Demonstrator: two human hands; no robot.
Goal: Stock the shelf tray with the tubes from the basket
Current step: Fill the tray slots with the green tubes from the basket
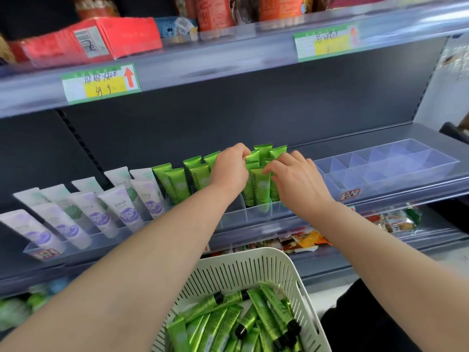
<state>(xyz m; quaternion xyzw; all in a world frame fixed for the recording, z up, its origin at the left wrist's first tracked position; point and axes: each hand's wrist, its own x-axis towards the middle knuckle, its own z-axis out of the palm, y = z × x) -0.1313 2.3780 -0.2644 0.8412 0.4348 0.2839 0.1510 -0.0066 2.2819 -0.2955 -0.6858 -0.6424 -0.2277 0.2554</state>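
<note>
Several green tubes (177,184) stand upright, caps down, in a clear divided shelf tray (256,215) on the middle shelf. My left hand (229,168) reaches into the back rows, its fingers pinched on the top of a green tube (253,156). My right hand (297,177) is beside it, fingertips on the crimped top of a front green tube (261,189). Below, a white slotted basket (243,270) holds several more green tubes (228,323) with black caps, lying loose.
White and purple tubes (121,207) fill a tray to the left. An empty clear divided tray (396,163) sits to the right. A red box (101,36) and packets stand on the shelf above; snack packets (393,221) lie on the shelf below.
</note>
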